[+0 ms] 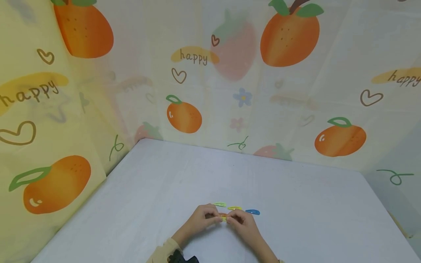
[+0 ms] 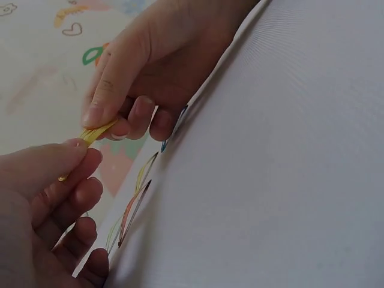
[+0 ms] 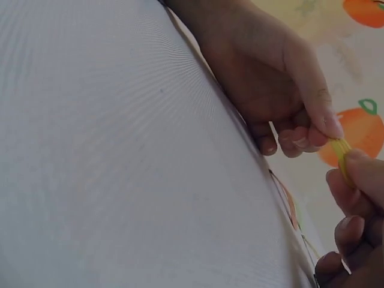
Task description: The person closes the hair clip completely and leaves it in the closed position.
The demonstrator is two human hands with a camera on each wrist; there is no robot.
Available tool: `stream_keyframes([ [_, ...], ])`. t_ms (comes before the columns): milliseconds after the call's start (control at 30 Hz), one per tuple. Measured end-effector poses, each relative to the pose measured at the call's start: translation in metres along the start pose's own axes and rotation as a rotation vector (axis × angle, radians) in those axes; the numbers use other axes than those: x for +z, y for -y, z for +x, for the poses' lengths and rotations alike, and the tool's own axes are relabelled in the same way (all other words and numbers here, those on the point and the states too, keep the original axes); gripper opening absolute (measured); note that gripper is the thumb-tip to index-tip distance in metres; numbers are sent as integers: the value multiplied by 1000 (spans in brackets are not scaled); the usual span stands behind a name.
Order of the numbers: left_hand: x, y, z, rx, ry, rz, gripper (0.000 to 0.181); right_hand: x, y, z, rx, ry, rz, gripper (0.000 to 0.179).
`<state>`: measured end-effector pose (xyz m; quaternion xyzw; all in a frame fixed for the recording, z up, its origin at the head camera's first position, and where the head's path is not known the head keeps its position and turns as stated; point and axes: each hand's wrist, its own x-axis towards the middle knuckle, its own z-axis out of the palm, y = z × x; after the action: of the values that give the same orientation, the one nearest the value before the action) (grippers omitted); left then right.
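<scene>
Between both hands is a yellow snap hair clip (image 2: 96, 132), held up over the white table. My left hand (image 1: 205, 217) pinches one end with thumb and forefinger. The opposite end is pinched by the thumb and forefinger of my right hand (image 1: 246, 225). Just beyond the fingers, an orange hair clip (image 2: 128, 213) lies on the table, partly covered by the held clip in the head view. Farther back are a green clip (image 1: 219, 204), a second yellow clip (image 1: 235, 208) and a blue clip (image 1: 253, 212), the blue one nearest my right hand.
The white table (image 1: 158, 182) spreads out around the hands. A fruit-printed curtain (image 1: 223, 109) rises along its back and left edges. At the bottom of the head view, a black device (image 1: 182, 257) sits by the left sleeve (image 1: 163, 252).
</scene>
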<state>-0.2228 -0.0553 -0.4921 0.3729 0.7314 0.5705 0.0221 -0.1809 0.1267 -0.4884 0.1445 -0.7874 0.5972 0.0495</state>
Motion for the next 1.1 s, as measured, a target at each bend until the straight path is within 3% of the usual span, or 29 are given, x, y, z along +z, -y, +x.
stream_keyframes([
  [100,0,0,-1,-9,-8,4,8,1,0,-1,-60,-31,-62,3],
  [200,1,1,-1,-19,-12,0,9,2,-1,-1,-201,-58,-151,14],
  [367,0,2,0,-52,-5,-10,10,3,-31,3,-462,-98,-290,28],
  [467,1,2,0,-69,-30,-9,7,2,-42,5,-526,-133,-367,29],
  [700,1,0,1,-152,-237,27,13,1,-45,6,-523,-179,-594,24],
  [833,0,-1,2,-250,-328,-30,17,0,-44,5,-518,-184,-649,23],
  [967,-1,-2,4,-349,-378,-90,19,0,-41,4,-460,-162,-666,21],
  [1100,-1,-4,5,-395,-383,-97,19,0,-38,3,-413,-139,-665,20],
])
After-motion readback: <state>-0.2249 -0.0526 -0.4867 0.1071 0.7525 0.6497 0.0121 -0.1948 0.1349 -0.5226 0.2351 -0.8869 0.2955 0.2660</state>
